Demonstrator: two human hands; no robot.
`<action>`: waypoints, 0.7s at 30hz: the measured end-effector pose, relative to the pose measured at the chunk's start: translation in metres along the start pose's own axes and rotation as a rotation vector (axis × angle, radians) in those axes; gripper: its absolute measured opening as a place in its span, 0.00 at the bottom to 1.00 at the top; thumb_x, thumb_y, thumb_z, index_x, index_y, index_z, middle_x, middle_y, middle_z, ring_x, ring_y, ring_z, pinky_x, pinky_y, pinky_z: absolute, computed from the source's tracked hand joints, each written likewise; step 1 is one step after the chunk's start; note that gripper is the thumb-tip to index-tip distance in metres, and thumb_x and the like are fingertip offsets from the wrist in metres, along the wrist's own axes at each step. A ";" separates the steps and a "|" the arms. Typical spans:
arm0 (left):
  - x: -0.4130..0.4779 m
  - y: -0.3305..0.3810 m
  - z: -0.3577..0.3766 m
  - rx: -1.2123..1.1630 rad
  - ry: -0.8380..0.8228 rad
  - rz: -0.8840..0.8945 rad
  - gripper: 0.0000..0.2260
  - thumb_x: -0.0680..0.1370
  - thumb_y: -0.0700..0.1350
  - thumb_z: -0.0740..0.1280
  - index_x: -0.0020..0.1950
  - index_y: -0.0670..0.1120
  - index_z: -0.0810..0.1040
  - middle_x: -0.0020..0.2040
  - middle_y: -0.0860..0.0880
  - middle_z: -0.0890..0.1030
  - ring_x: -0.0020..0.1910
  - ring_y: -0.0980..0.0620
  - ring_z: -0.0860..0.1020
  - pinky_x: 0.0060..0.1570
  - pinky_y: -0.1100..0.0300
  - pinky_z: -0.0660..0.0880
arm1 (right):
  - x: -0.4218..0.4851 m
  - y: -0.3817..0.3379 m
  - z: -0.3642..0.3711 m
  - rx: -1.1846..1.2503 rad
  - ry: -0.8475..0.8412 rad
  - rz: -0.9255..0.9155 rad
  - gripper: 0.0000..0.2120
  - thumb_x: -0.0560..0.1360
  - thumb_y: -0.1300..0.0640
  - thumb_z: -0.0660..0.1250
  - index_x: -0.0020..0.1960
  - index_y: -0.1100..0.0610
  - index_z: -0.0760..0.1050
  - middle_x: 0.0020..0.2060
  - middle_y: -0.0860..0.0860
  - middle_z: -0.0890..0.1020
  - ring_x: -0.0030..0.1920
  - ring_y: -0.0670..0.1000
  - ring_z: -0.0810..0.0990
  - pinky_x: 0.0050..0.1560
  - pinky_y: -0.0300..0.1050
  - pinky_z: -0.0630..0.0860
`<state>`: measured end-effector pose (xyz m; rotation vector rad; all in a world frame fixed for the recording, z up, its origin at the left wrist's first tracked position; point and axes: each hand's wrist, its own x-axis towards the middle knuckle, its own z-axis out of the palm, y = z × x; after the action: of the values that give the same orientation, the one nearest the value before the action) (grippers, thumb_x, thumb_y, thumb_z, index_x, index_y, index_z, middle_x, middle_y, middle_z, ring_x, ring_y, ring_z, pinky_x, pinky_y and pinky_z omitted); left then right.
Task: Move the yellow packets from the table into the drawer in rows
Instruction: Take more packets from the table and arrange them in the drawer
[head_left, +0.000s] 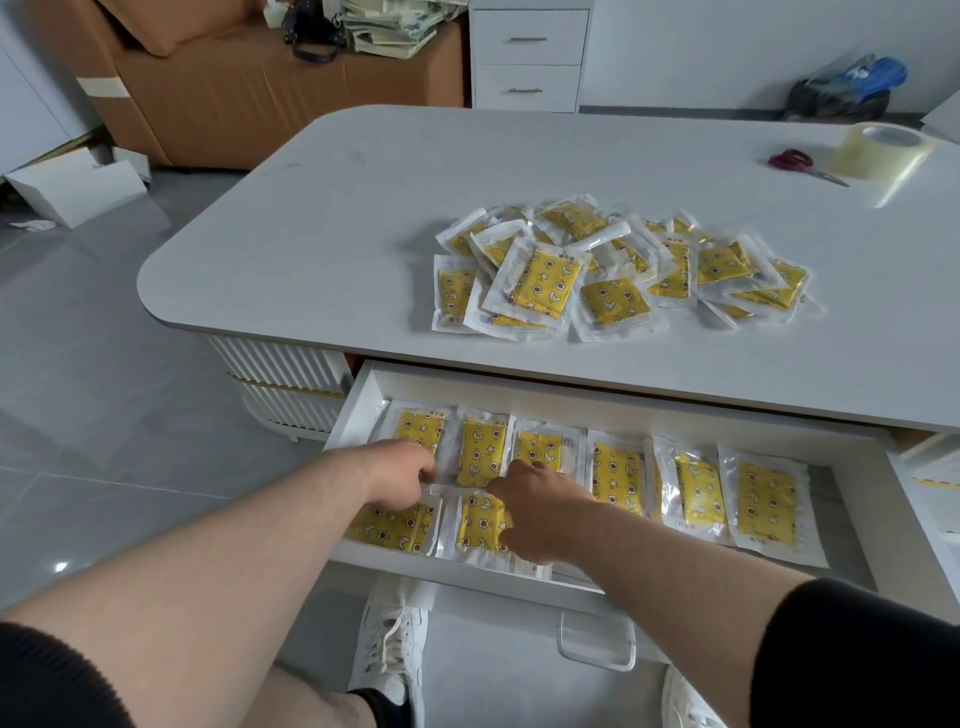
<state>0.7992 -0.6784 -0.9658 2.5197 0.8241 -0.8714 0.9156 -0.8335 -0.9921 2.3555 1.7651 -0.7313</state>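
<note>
1. Two hands are down in the open drawer beneath the table, both working the near row.
2. Back row: six yellow packets lie side by side, long axes running front to back.
3. Near row: only two are placed so far, a front-left packet and a second packet just beside it.
4. Left hand sits at the top edge of the front-left packet, fingers curled down onto it. I cannot tell whether they pinch it or only nudge it.
5. Right hand lies over the right side of the second packet, fingers bent down against it. Grip or press, I cannot tell that either.
6. Now the relation that counts: the loose pile of yellow packets is up on the tabletop, beyond the drawer and off to the right of both hands.
7. That makes the right hand the nearer one for the reach. It would need to lift clear of the drawer and go forward and right.
8. By my reading, the next slot is just right of the second packet, largely hidden under the right forearm.
9. Pile packets lie at all angles, so one would probably need turning to match the front-to-back lie of the rows.
10. Plenty of the job remains, judging by the size of that pile.
</note>
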 end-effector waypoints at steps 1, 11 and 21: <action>0.000 -0.003 -0.001 -0.023 0.007 -0.008 0.27 0.75 0.30 0.56 0.71 0.49 0.72 0.71 0.49 0.72 0.67 0.48 0.72 0.65 0.54 0.72 | 0.000 0.001 0.000 -0.001 0.009 -0.010 0.25 0.76 0.53 0.68 0.72 0.51 0.67 0.62 0.54 0.73 0.62 0.56 0.72 0.57 0.50 0.74; 0.001 -0.005 0.015 0.391 0.061 0.125 0.35 0.69 0.35 0.74 0.71 0.51 0.64 0.73 0.44 0.63 0.73 0.42 0.62 0.68 0.49 0.67 | 0.004 -0.005 0.003 -0.472 0.047 -0.388 0.37 0.74 0.51 0.73 0.78 0.48 0.59 0.76 0.54 0.62 0.72 0.59 0.65 0.70 0.57 0.67; 0.000 -0.023 0.009 0.183 0.072 0.041 0.28 0.68 0.48 0.77 0.65 0.53 0.70 0.61 0.52 0.71 0.55 0.51 0.72 0.51 0.55 0.75 | -0.004 0.002 -0.002 -0.188 0.003 -0.176 0.34 0.76 0.41 0.67 0.77 0.48 0.59 0.77 0.52 0.60 0.74 0.58 0.63 0.71 0.57 0.67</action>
<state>0.7809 -0.6656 -0.9755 2.7307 0.7427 -0.8841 0.9174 -0.8368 -0.9890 2.1029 1.9667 -0.5539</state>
